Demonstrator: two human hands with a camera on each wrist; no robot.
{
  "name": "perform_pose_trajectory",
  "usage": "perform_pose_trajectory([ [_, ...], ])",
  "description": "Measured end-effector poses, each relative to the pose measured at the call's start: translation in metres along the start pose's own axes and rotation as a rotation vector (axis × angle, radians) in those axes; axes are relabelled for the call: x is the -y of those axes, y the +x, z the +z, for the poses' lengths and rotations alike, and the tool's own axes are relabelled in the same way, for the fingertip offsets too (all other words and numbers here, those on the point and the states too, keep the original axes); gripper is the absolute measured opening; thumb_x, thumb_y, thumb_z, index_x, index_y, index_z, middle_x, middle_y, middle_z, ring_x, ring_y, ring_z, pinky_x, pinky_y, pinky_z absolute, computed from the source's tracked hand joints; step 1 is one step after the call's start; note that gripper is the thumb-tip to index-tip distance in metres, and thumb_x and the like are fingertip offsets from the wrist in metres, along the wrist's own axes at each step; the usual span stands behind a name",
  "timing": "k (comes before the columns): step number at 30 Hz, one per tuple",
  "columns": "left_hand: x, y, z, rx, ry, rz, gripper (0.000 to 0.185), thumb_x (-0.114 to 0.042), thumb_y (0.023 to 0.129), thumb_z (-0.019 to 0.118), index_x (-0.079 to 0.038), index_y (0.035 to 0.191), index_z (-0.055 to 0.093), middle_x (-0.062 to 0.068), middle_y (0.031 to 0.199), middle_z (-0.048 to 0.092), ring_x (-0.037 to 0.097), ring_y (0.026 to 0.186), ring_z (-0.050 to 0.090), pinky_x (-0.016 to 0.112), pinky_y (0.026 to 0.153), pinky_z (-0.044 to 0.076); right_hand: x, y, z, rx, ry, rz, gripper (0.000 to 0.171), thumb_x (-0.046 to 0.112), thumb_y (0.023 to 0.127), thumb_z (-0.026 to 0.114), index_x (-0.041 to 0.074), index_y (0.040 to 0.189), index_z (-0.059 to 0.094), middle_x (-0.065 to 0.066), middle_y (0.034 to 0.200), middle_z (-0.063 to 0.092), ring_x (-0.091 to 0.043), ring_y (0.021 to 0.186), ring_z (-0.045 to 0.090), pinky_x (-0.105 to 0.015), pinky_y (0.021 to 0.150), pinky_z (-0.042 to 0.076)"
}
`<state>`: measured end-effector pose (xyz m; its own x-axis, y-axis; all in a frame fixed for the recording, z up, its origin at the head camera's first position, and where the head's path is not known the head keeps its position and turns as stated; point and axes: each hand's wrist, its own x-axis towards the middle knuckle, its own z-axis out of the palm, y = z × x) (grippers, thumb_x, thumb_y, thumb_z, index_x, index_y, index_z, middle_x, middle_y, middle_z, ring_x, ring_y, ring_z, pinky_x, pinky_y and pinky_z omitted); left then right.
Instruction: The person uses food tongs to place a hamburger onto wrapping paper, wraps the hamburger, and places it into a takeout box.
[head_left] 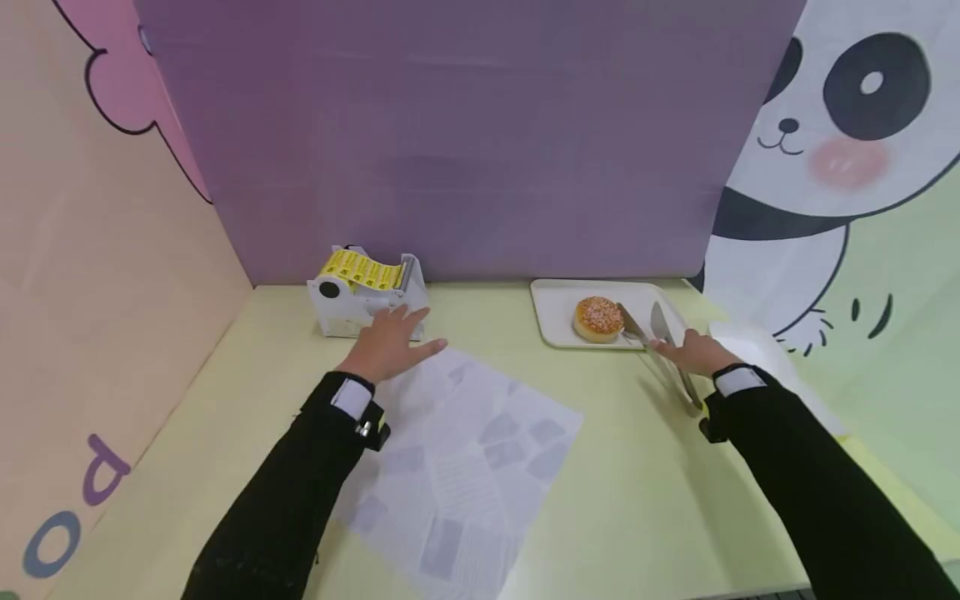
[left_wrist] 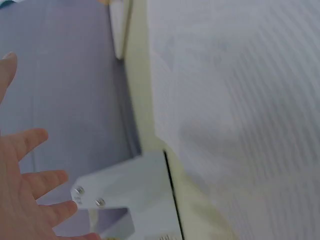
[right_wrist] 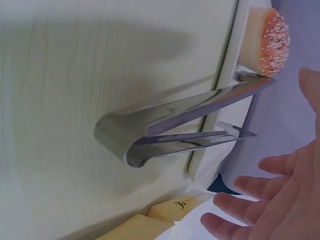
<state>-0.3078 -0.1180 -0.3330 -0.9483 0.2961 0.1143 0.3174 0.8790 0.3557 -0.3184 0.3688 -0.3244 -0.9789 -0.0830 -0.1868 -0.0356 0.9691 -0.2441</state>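
My left hand [head_left: 400, 332] is spread open, fingers straight, above the far corner of a printed paper sheet [head_left: 465, 467] and just in front of a white label dispenser [head_left: 363, 292] loaded with yellow labels. The left wrist view is blurred; it shows the left hand [left_wrist: 30, 185], the dispenser [left_wrist: 130, 195] and the paper sheet [left_wrist: 240, 100]. My right hand [head_left: 686, 347] hovers open over metal tongs [head_left: 670, 362] lying with their tips on a white tray [head_left: 555, 312]. A sprinkled round bun [head_left: 597, 318] sits on that tray. In the right wrist view the right hand [right_wrist: 270, 200] is apart from the tongs [right_wrist: 175, 130], near the bun [right_wrist: 270, 42].
A purple partition [head_left: 465, 133] closes the back of the pale yellow table [head_left: 637, 500]. A cartoon wall panel [head_left: 97, 250] stands on the left, a panda panel [head_left: 847, 167] on the right. A white stack [head_left: 757, 346] lies beside my right hand.
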Motion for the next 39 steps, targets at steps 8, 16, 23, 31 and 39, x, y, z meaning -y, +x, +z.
perform_pose_trajectory([
  [8, -0.015, -0.019, 0.006, -0.123, -0.101, 0.18, 0.076, -0.058, 0.092, 0.055, -0.015, 0.151, 0.035, 0.017, 0.157, 0.027, 0.04, 0.144, 0.02, 0.059, 0.113, 0.022, -0.007, 0.02, 0.01, 0.039, 0.024, 0.056, 0.103, 0.061, 0.095, 0.044, -0.032, 0.131, 0.018, -0.054, 0.126, 0.034, -0.061, 0.115, 0.042, -0.061, 0.093, 0.042],
  [16, -0.032, -0.019, 0.008, -0.107, -0.033, 0.261, 0.076, -0.059, 0.091, 0.056, -0.017, 0.151, 0.037, 0.016, 0.156, 0.03, 0.04, 0.144, 0.021, 0.059, 0.112, 0.023, -0.027, 0.044, 0.036, -0.022, -0.067, 0.059, 0.108, 0.07, 0.086, 0.051, -0.031, 0.121, 0.03, -0.049, 0.111, 0.047, -0.059, 0.102, 0.052, -0.057, 0.084, 0.048],
  [23, -0.022, -0.016, 0.01, -0.072, 0.055, 0.232, 0.076, -0.062, 0.09, 0.054, -0.018, 0.15, 0.039, 0.017, 0.154, 0.033, 0.042, 0.142, 0.025, 0.059, 0.11, 0.028, -0.025, 0.058, 0.037, -0.003, -0.021, 0.047, 0.079, 0.04, 0.094, 0.055, -0.03, 0.114, 0.022, -0.038, 0.087, 0.055, -0.044, 0.08, 0.06, -0.052, 0.075, 0.05],
  [31, -0.017, -0.016, 0.01, -0.057, 0.075, 0.235, 0.075, -0.062, 0.091, 0.054, -0.016, 0.149, 0.04, 0.018, 0.152, 0.035, 0.043, 0.141, 0.028, 0.059, 0.109, 0.029, -0.026, 0.052, 0.03, 0.005, 0.157, 0.048, 0.058, 0.025, 0.097, 0.041, -0.029, 0.112, 0.024, -0.038, 0.096, 0.044, -0.042, 0.084, 0.053, -0.042, 0.072, 0.049],
  [39, -0.013, -0.02, 0.009, -0.003, 0.008, 0.234, 0.074, -0.06, 0.092, 0.055, -0.013, 0.148, 0.042, 0.01, 0.144, 0.049, 0.03, 0.133, 0.045, 0.047, 0.109, 0.036, -0.027, 0.043, 0.03, 0.014, 0.475, 0.137, 0.07, 0.057, 0.101, 0.021, -0.009, 0.087, 0.043, -0.009, 0.067, 0.049, -0.017, 0.052, 0.053, -0.033, 0.05, 0.049],
])
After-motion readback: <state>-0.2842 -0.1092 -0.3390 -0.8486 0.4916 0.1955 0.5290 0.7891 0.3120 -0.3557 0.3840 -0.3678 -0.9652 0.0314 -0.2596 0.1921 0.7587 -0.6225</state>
